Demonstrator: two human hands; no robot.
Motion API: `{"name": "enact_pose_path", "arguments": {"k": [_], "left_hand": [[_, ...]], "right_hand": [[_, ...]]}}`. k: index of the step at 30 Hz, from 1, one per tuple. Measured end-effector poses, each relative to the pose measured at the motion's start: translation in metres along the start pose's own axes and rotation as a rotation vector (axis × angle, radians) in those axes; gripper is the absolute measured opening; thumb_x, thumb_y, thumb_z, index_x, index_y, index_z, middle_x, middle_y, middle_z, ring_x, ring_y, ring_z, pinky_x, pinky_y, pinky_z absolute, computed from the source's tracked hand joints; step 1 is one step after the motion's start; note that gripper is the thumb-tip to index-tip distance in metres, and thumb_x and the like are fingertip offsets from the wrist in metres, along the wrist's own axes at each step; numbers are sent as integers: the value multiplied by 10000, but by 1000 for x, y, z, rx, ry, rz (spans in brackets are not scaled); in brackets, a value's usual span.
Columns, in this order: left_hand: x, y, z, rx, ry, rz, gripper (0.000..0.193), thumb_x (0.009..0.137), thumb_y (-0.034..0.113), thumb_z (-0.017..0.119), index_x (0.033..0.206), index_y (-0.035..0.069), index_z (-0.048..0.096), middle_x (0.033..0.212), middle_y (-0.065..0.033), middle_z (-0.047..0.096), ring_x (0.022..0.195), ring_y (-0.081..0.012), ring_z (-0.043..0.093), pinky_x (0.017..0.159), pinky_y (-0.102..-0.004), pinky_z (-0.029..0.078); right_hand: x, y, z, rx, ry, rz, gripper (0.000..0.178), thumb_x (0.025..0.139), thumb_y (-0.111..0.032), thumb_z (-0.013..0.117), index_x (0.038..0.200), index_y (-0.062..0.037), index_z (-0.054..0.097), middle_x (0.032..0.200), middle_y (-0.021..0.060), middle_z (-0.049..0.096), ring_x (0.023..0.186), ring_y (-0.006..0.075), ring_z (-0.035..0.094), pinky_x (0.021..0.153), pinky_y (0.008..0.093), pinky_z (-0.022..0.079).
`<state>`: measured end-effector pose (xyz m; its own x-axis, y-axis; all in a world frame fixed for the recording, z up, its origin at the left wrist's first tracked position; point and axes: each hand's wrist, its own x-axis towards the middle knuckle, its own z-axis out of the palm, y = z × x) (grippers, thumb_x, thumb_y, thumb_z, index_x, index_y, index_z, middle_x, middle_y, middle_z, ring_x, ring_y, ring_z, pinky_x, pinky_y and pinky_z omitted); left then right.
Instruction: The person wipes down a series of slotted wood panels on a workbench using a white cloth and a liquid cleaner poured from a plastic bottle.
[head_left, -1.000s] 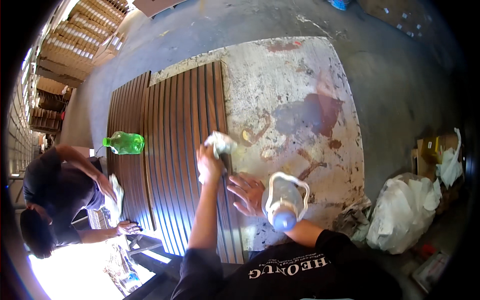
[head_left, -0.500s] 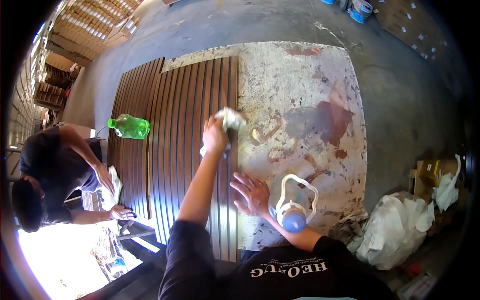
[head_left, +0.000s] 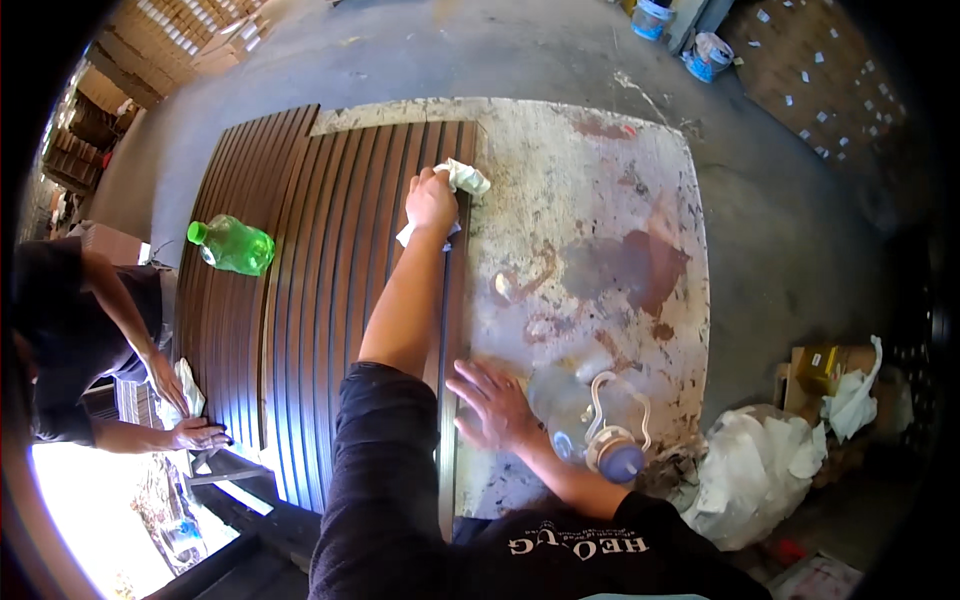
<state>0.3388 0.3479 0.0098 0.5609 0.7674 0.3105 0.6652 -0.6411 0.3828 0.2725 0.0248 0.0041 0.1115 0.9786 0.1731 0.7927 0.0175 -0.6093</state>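
My left hand (head_left: 431, 205) is closed round a crumpled white cloth (head_left: 466, 177), pressing it near the far right edge of a dark brown slatted panel (head_left: 330, 260). Folds of the cloth stick out on both sides of the fist. My right hand (head_left: 497, 405), fingers spread, is by the panel's near right edge and holds nothing; whether it touches the panel I cannot tell. Just right of it stands a clear plastic jug (head_left: 560, 395) with a white handle and a bluish-purple cap. A green bottle (head_left: 240, 248) lies on a second slatted panel (head_left: 225, 320) to the left.
A co-worker's hand (head_left: 168, 385) holds a white cloth (head_left: 190, 390) at the left panel's edge; the other hand (head_left: 200, 433) rests nearby. Under the panels is a stained whitish board (head_left: 580, 170). A bulging white plastic bag (head_left: 755, 470) and cartons (head_left: 830, 370) sit at right, buckets (head_left: 708, 58) far off.
My left hand has slid the cloth farther up along the panel's right edge. My right hand stays spread near the jug. The view has shifted, so the bottle and panels sit farther left.
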Motion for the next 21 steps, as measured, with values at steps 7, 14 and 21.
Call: {"name": "enact_pose_path", "arguments": {"k": [7, 14, 21], "left_hand": [[-157, -6, -50, -50, -2, 164, 261, 660, 23, 593, 909, 76, 651, 918, -145, 586, 884, -357, 561, 798, -423, 478], [-143, -7, -49, -50, -51, 64, 284, 687, 11, 574, 938, 101, 671, 1003, -161, 606, 947, -369, 567, 806, -439, 478], [-118, 2, -39, -21, -39, -29, 217, 723, 29, 523, 891, 80, 652, 965, -150, 594, 957, -361, 558, 837, -439, 468]], "right_hand": [[5, 6, -11, 21, 49, 11, 596, 751, -346, 630, 1299, -150, 501, 1429, 94, 402, 1304, 332, 382, 996, 496, 369], [3, 2, -2, 63, 77, -32, 586, 730, -324, 652, 1271, -137, 523, 1415, 107, 420, 1279, 331, 420, 988, 483, 372], [-2, 10, 14, 178, 250, -117, 719, 823, -434, 550, 1375, -28, 331, 1416, 252, 343, 1290, 416, 364, 1045, 497, 321]]}}
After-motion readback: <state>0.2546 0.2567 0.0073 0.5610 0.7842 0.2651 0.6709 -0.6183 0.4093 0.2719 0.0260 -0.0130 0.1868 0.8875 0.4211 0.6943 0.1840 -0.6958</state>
